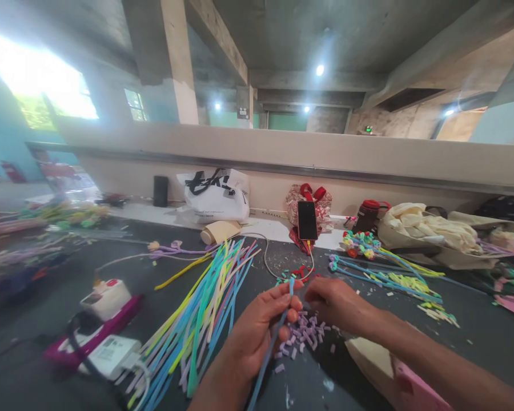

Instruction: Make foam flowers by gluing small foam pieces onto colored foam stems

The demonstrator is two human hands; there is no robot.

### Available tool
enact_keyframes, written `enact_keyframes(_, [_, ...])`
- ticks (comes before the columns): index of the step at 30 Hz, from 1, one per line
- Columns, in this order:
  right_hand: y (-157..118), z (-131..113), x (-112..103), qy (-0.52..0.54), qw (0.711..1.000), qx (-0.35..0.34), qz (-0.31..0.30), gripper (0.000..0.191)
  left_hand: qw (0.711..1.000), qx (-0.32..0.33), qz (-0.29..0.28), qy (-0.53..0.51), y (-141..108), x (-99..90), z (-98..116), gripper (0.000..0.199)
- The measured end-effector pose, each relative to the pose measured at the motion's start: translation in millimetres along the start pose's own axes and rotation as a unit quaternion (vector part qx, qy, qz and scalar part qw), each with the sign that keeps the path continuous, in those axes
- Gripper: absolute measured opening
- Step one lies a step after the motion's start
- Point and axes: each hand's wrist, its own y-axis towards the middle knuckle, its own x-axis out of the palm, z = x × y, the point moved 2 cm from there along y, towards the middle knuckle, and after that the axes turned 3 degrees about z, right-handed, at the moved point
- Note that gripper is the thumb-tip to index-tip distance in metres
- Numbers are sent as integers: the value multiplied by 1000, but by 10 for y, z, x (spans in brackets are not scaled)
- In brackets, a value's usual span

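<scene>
Pinching a blue strip (278, 325) in my left hand (257, 328), my right hand (336, 302) closed fingertips at its top, purple cut pieces (302, 337) beneath, bundle of coloured strips (201, 308) alongside.

Window (47, 85) glare, blurred warped edges

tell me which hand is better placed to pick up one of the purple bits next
Right, probably. The right hand rests just above the pile of purple bits with nothing visibly gripped, though its fingertips are hidden. The left hand is also close but is pinching the blue strip upright.
</scene>
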Motion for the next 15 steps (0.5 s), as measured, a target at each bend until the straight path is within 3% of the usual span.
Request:
enact_keyframes(4, [-266, 12, -174, 52, 998, -11, 15, 16, 999, -9, 15, 39, 27, 64, -139, 19])
enact_keyframes(7, [-383, 34, -185, 93, 995, 6, 38, 17, 996, -10, 25, 83, 76, 68, -236, 14])
enact_keyframes(15, [-334, 84, -41, 137, 989, 45, 41, 21, 968, 48, 60, 241, 154, 45, -343, 13])
